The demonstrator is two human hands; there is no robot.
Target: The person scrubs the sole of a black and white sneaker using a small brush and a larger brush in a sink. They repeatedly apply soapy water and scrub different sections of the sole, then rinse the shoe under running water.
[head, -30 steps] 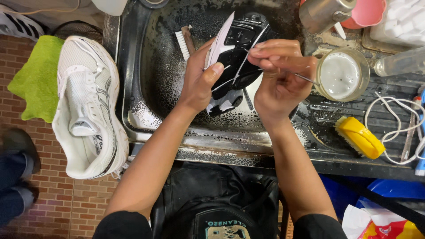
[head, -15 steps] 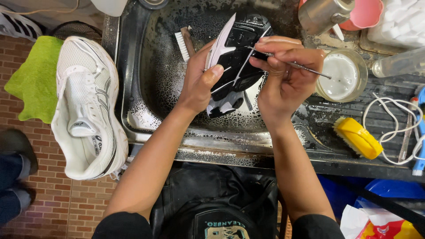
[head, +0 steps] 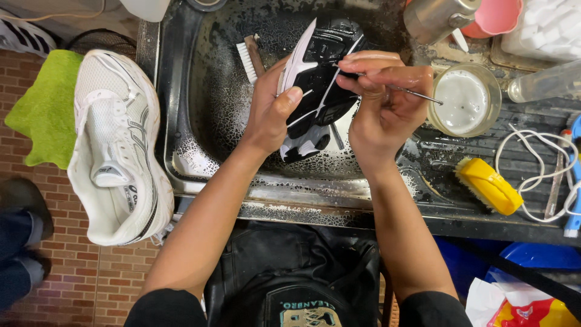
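Note:
My left hand (head: 272, 115) grips a shoe turned sole-up (head: 321, 85), its black and white sole facing me, over a dark wet sink (head: 200, 121). My right hand (head: 378, 100) pinches a thin metal pick (head: 417, 94) whose tip rests on the sole's grooves near the top. The pick's back end pokes out to the right, over a glass bowl of white liquid (head: 465, 100).
A white shoe (head: 115, 145) lies upright left of the sink beside a green cloth (head: 45, 112). A white-bristled brush (head: 249, 57) rests in the sink. A yellow brush (head: 489, 184), white laces (head: 532, 163), a metal cup (head: 439, 18), a pink cup (head: 496, 13) sit right.
My right hand has shifted slightly up the sole with the pick, which now lies more level. The left hand keeps its hold on the shoe.

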